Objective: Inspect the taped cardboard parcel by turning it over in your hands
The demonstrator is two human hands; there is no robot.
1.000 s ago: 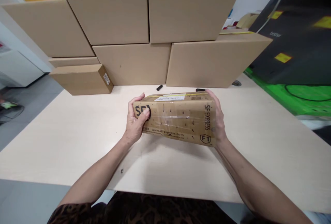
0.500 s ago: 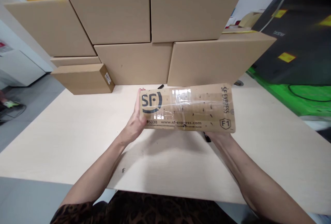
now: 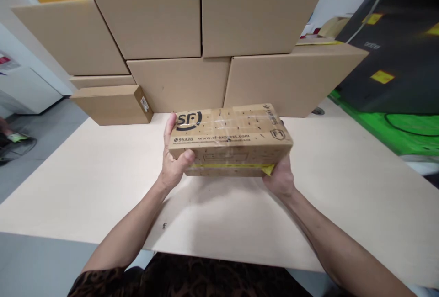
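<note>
Between my hands is a brown cardboard box (image 3: pixel 226 125) with dark "SF" print, clear tape on its upper face and a yellow strip (image 3: pixel 229 166) along its near side. My left hand (image 3: pixel 174 162) grips the left end, its thumb on the near lower corner. At the right end, my right hand (image 3: pixel 281 176) holds the box from the side and below; its fingers are partly hidden behind the cardboard. The box is tilted and casts a shadow on the pale table (image 3: pixel 103 182).
Large cardboard boxes (image 3: pixel 164 13) are stacked along the table's far edge. A smaller closed carton (image 3: pixel 113 105) lies at the far left. To the right stand a dark machine (image 3: pixel 387 55) with yellow labels and a bright green surface (image 3: pixel 377 128).
The box has moved left and tipped, so its near side with the yellow strip now shows. My left thumb has come round to the near side, and my right hand shows more.
</note>
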